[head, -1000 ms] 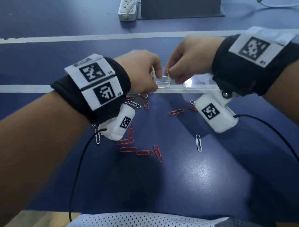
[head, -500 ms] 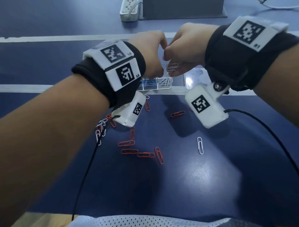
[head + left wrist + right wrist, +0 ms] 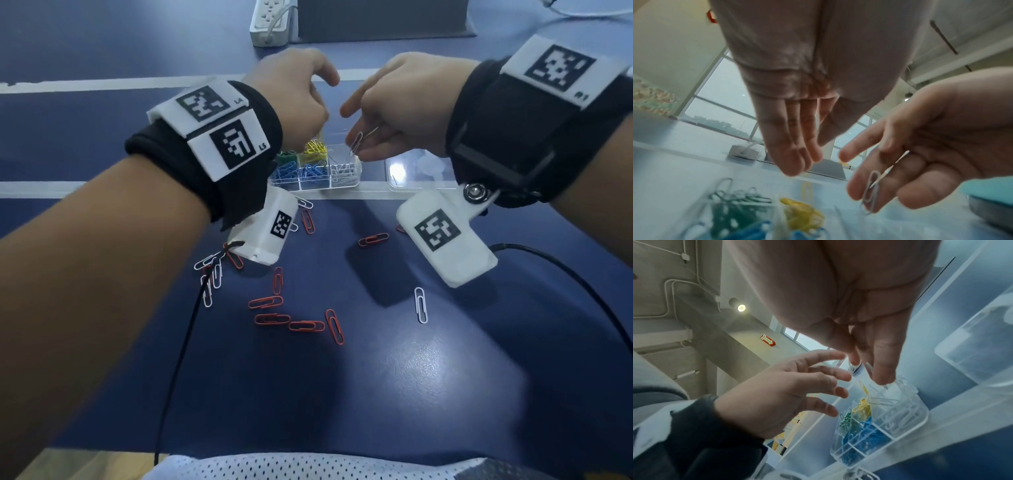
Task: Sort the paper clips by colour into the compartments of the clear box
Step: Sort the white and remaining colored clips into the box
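Silver wire clip pinched in my right hand, just above the clear box.

My right fingers held that clip by its upper end, so it hung over the compartment of silver clips, while my left hand hovered beside it, fingers loose and holding nothing. I judged the clip very light, stiff and springy, slick enough to slip, so best taken across its flat loops near one end. Green, yellow and blue clips already lay in their own compartments; red clips and some white ones were scattered on the blue table. Legible writing: "L4" and "L5" on my left wristband, and a red "FIRE" sign on the wall.
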Action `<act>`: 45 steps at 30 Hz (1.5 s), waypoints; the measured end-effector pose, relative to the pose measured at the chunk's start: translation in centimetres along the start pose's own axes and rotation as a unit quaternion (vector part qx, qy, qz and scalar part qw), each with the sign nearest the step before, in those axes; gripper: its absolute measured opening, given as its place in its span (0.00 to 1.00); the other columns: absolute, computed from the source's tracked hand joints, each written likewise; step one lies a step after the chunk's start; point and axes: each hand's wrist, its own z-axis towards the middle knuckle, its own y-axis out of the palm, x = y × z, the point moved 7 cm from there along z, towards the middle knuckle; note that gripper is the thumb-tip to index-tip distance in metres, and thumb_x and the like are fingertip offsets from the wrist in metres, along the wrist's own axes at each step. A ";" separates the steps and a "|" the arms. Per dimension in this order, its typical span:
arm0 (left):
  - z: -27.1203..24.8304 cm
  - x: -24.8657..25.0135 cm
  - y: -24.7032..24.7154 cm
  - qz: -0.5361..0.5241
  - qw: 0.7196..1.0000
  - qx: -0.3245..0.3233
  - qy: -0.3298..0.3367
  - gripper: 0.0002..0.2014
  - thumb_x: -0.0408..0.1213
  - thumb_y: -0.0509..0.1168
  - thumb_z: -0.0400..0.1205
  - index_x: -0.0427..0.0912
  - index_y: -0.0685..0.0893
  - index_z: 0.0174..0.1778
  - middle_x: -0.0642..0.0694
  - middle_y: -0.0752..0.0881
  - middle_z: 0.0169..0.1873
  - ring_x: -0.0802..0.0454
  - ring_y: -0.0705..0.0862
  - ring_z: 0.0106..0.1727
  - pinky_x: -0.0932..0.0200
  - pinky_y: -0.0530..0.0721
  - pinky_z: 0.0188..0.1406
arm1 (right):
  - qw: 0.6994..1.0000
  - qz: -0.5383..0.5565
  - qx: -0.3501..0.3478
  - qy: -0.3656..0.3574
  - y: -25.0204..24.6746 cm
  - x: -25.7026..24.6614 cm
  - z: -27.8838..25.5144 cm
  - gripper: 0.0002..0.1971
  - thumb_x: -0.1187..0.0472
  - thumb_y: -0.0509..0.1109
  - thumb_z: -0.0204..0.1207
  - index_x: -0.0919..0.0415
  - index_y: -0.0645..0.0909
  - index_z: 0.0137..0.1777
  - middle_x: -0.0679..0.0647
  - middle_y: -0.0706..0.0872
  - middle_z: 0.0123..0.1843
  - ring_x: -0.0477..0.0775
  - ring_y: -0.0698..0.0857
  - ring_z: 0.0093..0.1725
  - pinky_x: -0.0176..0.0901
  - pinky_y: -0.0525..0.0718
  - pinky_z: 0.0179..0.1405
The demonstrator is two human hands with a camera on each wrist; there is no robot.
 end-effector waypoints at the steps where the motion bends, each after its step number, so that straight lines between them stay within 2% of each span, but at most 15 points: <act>1: 0.2 0.0 -0.3 0.050 0.999 0.010 0.007 0.23 0.26 0.56 0.77 0.51 0.77 0.65 0.47 0.87 0.55 0.45 0.86 0.47 0.53 0.85 0.49 | 1.000 0.013 -0.006 0.000 0.2 0.0 -0.1 0.16 0.66 0.60 0.79 0.69 0.76 0.66 0.61 0.86 0.53 0.54 0.86 0.42 0.40 0.88 0.38; 3: 0.7 -0.1 -0.3 0.151 0.988 -0.001 0.017 0.25 0.26 0.55 0.77 0.51 0.78 0.67 0.48 0.84 0.61 0.48 0.81 0.54 0.57 0.78 0.51 | 0.998 0.044 -0.037 0.013 0.7 0.2 -0.5 0.18 0.70 0.58 0.81 0.63 0.73 0.71 0.59 0.86 0.50 0.55 0.85 0.50 0.48 0.89 0.50; 5: 1.0 -0.3 0.3 0.216 0.976 -0.031 0.023 0.25 0.26 0.55 0.78 0.50 0.77 0.70 0.46 0.80 0.68 0.45 0.77 0.67 0.54 0.75 0.62 | 0.996 0.060 -0.057 0.023 1.1 0.3 -0.9 0.20 0.72 0.59 0.81 0.59 0.71 0.72 0.58 0.87 0.48 0.56 0.85 0.58 0.51 0.86 0.57; 7: 1.0 -0.4 0.8 0.246 0.968 -0.047 0.028 0.25 0.27 0.55 0.78 0.50 0.77 0.70 0.44 0.78 0.70 0.44 0.75 0.70 0.52 0.73 0.67 | 0.996 0.055 -0.063 0.013 1.4 0.4 -1.2 0.21 0.72 0.58 0.81 0.59 0.70 0.72 0.61 0.87 0.57 0.57 0.85 0.62 0.52 0.85 0.58; 13: 0.4 -0.5 0.6 0.260 0.964 -0.021 0.057 0.18 0.30 0.57 0.78 0.45 0.85 0.60 0.41 0.84 0.61 0.42 0.78 0.63 0.51 0.75 0.61 | 0.999 0.026 -0.041 -0.019 0.6 1.1 -2.0 0.21 0.72 0.57 0.78 0.57 0.75 0.69 0.59 0.89 0.55 0.52 0.86 0.61 0.52 0.88 0.56; 17: 0.0 -1.3 0.2 0.265 0.962 -0.027 0.055 0.20 0.28 0.55 0.77 0.45 0.87 0.57 0.40 0.85 0.58 0.45 0.76 0.49 0.52 0.76 0.54 | 0.998 -0.042 -0.020 -0.050 -0.3 1.6 -2.6 0.19 0.70 0.56 0.77 0.55 0.79 0.62 0.59 0.89 0.54 0.54 0.87 0.55 0.50 0.89 0.51; 20: -0.2 -1.9 0.2 0.263 0.963 -0.029 0.059 0.20 0.30 0.54 0.79 0.48 0.84 0.61 0.40 0.84 0.61 0.41 0.78 0.62 0.49 0.76 0.63 | 0.991 -0.111 -0.008 -0.069 -1.1 2.3 -3.0 0.17 0.68 0.58 0.74 0.53 0.82 0.57 0.58 0.89 0.51 0.56 0.88 0.48 0.54 0.89 0.50; 23: -0.5 -2.1 0.0 0.252 0.965 -0.025 0.072 0.19 0.31 0.55 0.79 0.48 0.83 0.63 0.41 0.86 0.59 0.41 0.79 0.62 0.49 0.77 0.62 | 0.972 -0.215 0.001 -0.092 -1.9 2.5 -3.8 0.12 0.65 0.62 0.73 0.52 0.85 0.49 0.53 0.90 0.42 0.58 0.90 0.39 0.51 0.88 0.48; 26: -0.8 -1.9 -0.2 0.240 0.966 -0.019 0.090 0.17 0.34 0.58 0.79 0.49 0.84 0.59 0.43 0.87 0.51 0.46 0.78 0.50 0.53 0.77 0.56 | 0.945 -0.315 -0.014 -0.092 -1.9 2.9 -4.6 0.08 0.62 0.67 0.71 0.50 0.86 0.43 0.48 0.89 0.37 0.51 0.88 0.36 0.37 0.82 0.41; 31: -2.4 0.3 0.2 0.205 0.967 -0.011 0.149 0.10 0.41 0.64 0.78 0.46 0.87 0.51 0.47 0.83 0.38 0.50 0.75 0.40 0.57 0.76 0.50 | 0.904 -0.413 -0.045 -0.099 -0.5 3.8 -5.2 0.07 0.63 0.72 0.67 0.51 0.85 0.42 0.46 0.88 0.37 0.52 0.84 0.42 0.42 0.81 0.47; 34: -3.5 1.2 1.2 0.200 0.964 -0.051 0.167 0.06 0.40 0.65 0.76 0.47 0.87 0.43 0.52 0.81 0.30 0.56 0.76 0.32 0.61 0.72 0.42 | 0.891 -0.439 -0.057 -0.100 0.3 4.4 -5.2 0.08 0.65 0.71 0.67 0.48 0.83 0.39 0.44 0.87 0.37 0.49 0.79 0.37 0.44 0.83 0.47; 36: -4.0 1.2 1.5 0.202 0.962 -0.079 0.164 0.03 0.41 0.66 0.74 0.49 0.86 0.39 0.54 0.80 0.26 0.62 0.76 0.30 0.61 0.72 0.35 | 0.889 -0.442 -0.053 -0.105 0.4 4.5 -5.2 0.10 0.65 0.67 0.68 0.46 0.81 0.37 0.44 0.86 0.35 0.49 0.78 0.36 0.49 0.84 0.47; 38: -4.3 0.4 1.4 0.213 0.960 -0.094 0.155 0.02 0.41 0.68 0.73 0.50 0.85 0.37 0.55 0.80 0.24 0.63 0.76 0.29 0.64 0.73 0.32 | 0.885 -0.448 -0.056 -0.111 0.5 4.6 -5.2 0.09 0.63 0.67 0.68 0.46 0.80 0.37 0.42 0.84 0.34 0.49 0.77 0.36 0.48 0.83 0.48; 41: -4.5 -1.6 1.3 0.249 0.954 -0.115 0.121 0.02 0.43 0.71 0.72 0.50 0.87 0.38 0.56 0.81 0.26 0.65 0.77 0.31 0.63 0.72 0.38 | 0.880 -0.456 -0.063 -0.116 0.7 4.8 -5.2 0.06 0.59 0.69 0.68 0.47 0.77 0.41 0.40 0.80 0.31 0.40 0.72 0.32 0.44 0.76 0.45; 45: -5.0 -3.5 1.6 0.273 0.948 -0.135 0.093 0.07 0.44 0.73 0.70 0.51 0.89 0.44 0.57 0.82 0.29 0.63 0.76 0.32 0.60 0.78 0.43 | 0.879 -0.455 -0.062 -0.126 0.8 5.1 -5.2 0.07 0.59 0.69 0.68 0.48 0.78 0.44 0.40 0.77 0.30 0.40 0.71 0.31 0.42 0.75 0.43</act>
